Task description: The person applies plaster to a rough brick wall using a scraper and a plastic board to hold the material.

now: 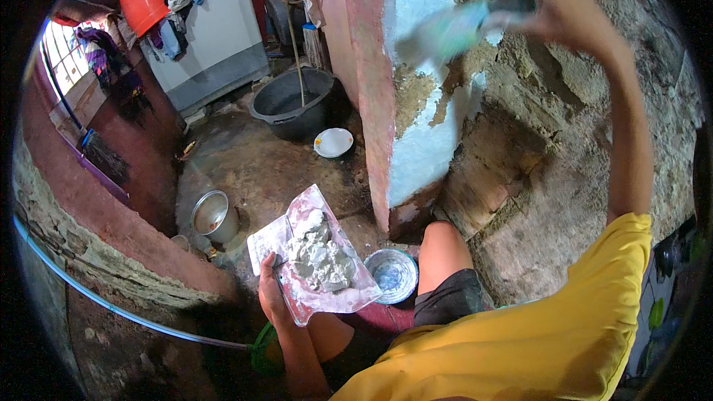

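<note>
My right hand is raised at the upper right, gripping a blurred scraper with a pale teal blade, held at the patchy light-blue and crumbling grey wall. Low in the centre, my left hand holds the left edge of a creased pinkish-white board carrying a heap of grey-white paste. Just right of the board, a bowl smeared with pale residue sits by my bent leg.
A black tub with a stick, a white plate and a metal pot sit on the floor. A white appliance holds a red basin and clothes. A broom leans left; a blue hose crosses the lower left.
</note>
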`<state>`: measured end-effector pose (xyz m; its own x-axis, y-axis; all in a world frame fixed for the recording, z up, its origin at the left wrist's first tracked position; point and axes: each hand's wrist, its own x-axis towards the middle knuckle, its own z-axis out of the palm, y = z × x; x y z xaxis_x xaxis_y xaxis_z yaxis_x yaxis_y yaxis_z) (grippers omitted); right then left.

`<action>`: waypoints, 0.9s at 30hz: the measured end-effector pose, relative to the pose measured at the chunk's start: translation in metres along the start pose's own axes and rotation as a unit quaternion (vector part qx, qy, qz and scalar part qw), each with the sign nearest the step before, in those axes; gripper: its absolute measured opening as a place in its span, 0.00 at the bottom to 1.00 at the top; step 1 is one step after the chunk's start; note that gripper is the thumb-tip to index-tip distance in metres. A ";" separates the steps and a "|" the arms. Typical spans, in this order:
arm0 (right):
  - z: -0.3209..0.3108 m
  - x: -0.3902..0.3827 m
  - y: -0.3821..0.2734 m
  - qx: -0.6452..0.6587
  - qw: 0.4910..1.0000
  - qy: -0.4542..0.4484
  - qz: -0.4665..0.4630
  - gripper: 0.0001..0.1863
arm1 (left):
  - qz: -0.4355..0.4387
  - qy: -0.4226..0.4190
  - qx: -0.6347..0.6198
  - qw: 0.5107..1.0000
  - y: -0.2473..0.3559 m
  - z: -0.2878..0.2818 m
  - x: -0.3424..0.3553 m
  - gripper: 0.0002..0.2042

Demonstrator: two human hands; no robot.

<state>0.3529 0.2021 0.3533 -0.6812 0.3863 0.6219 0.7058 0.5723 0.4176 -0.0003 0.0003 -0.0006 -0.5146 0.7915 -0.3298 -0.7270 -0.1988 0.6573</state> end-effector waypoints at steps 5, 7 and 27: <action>0.074 -0.061 -0.077 0.373 0.921 -0.094 -0.067 0.12 | -0.039 -0.061 0.021 0.997 -0.002 0.013 0.003 0.18; 0.103 -0.077 -0.115 0.498 0.850 -0.168 -0.032 0.10 | -0.044 -0.107 0.022 0.993 -0.001 0.023 0.002 0.19; 0.230 -0.135 -0.179 0.647 0.737 -0.195 -0.004 0.09 | -0.070 -0.138 -0.012 0.988 -0.015 0.038 0.007 0.16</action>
<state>0.2739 0.2135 0.0424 -0.8666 0.4133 0.2798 0.0970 0.6893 -0.7180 0.0241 0.0307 0.0127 -0.2672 0.9392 -0.2158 -0.7937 -0.0875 0.6020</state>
